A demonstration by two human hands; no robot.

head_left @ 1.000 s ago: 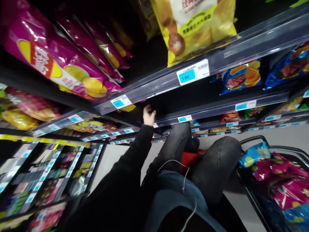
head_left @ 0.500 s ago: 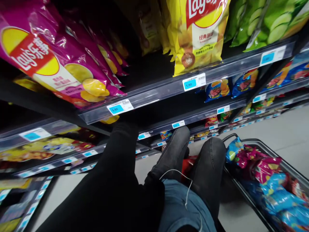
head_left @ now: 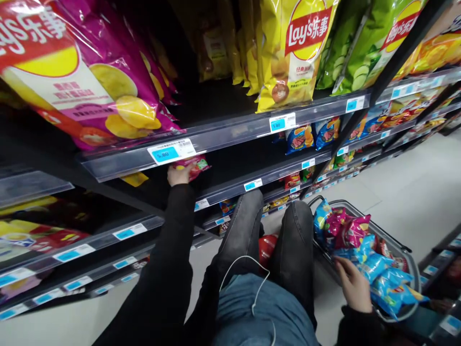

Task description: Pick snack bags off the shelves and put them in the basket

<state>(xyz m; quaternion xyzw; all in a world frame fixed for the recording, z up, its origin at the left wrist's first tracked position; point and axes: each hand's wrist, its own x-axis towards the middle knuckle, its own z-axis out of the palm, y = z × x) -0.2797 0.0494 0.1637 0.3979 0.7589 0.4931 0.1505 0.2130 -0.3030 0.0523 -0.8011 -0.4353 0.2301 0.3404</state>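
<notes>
My left hand [head_left: 179, 175] reaches under the upper shelf, its fingers closed on a small magenta chip bag [head_left: 196, 167]. Part of that bag is hidden by the shelf edge and my fingers. My right hand [head_left: 355, 284] is low on the right, beside the near side of a shopping basket [head_left: 417, 278]. Its fingers are loosely bent and apart, with nothing seen in them. Inside the basket lie blue chip bags [head_left: 376, 266] and magenta chip bags [head_left: 355, 231].
Large purple chip bags [head_left: 118, 91], yellow chip bags [head_left: 293, 53] and green chip bags [head_left: 360, 72] stand on the upper shelf [head_left: 223, 127]. Small blue bags [head_left: 299, 139] sit one level down. My bent knees [head_left: 248, 206] are close to the lower shelves, with a white cord across my lap.
My left hand has come into view with a small magenta chip bag. My right hand has appeared by the basket. The view has shifted, showing more of the basket and the right-hand shelves.
</notes>
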